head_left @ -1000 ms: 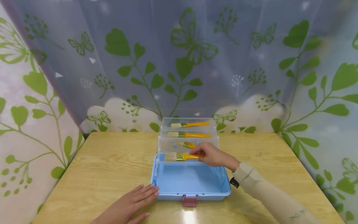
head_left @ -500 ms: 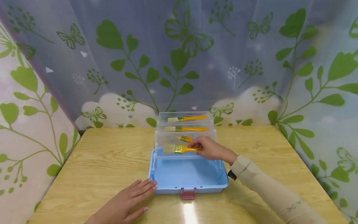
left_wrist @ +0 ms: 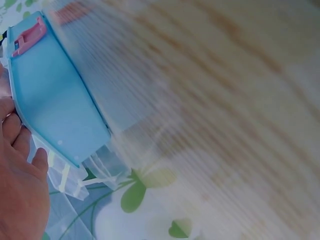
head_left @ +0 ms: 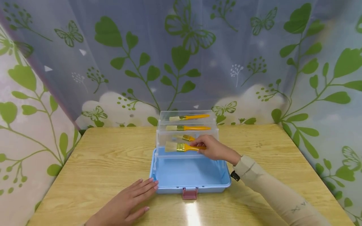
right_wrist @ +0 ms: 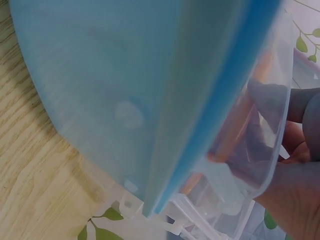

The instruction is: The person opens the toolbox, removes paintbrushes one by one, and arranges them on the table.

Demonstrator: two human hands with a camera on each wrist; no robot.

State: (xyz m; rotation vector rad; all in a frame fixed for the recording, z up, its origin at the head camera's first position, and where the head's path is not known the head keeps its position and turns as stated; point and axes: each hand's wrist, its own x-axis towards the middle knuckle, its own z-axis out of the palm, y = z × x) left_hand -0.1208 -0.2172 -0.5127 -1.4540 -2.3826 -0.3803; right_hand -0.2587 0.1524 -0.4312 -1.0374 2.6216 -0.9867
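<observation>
The right hand (head_left: 216, 150) pinches the orange handle of a paintbrush (head_left: 181, 147) over the lowest clear tray of the blue toolbox (head_left: 189, 175) — bristles leftward. The left hand (head_left: 127, 205) lies flat, fingers straight, fingertips touching the box's front-left corner (probably steadying it).

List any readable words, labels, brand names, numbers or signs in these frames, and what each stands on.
None: no readable text in any view.
The light blue plastic box, its clear tiers and the yellow-handled brushes show no lettering.
The sleeve's small dark stitched marks are too small to read.
</observation>
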